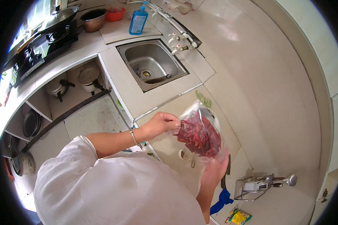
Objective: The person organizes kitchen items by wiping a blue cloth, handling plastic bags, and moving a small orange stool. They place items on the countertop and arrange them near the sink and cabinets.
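Note:
A clear plastic bag of dried red chillies (pixel 200 135) is held over the tiled counter (pixel 176 160). My left hand (pixel 164 125) pinches the bag's near left edge between thumb and fingers. My right hand (pixel 218 166) holds the bag's lower right end, where its fingers are blurred and partly hidden by the plastic. A roll of tape (pixel 183 154) lies on the counter just below the bag. Close to the bag's far end is a green cloth-like item (pixel 204 99).
A steel sink (pixel 157 62) lies beyond the counter, with a blue pump bottle (pixel 138 21) behind it. At right, a wire rack (pixel 252 187) holds utensils near a blue cloth (pixel 222 201) and a yellow packet (pixel 240 217). A gas stove with a wok (pixel 59 21) stands far left.

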Demonstrator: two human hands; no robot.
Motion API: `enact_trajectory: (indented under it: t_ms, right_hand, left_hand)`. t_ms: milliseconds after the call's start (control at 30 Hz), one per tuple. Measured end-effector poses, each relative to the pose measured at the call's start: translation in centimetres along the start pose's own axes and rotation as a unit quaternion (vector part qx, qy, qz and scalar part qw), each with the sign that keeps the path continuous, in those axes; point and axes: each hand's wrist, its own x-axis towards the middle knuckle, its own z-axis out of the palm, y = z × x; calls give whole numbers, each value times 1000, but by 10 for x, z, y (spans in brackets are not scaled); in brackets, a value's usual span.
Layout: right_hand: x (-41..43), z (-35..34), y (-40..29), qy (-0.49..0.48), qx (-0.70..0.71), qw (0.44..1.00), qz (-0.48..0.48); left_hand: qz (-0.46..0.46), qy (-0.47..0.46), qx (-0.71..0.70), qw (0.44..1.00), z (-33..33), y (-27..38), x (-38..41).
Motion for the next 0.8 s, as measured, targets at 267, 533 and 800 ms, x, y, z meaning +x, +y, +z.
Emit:
enact_trajectory:
  t_ms: [267,533,800]
  right_hand:
    - [-17,11,-5,-54,139,989,21]
    - [-15,-38,-1,68,-216,964,-137]
    - [27,46,-70,-204,-553,706,-392]
  left_hand:
    - [40,-77,101,991,18,58,-10]
    - [314,-128,433,835,29,75,3]
    - [393,-231,552,698,55,100,4]
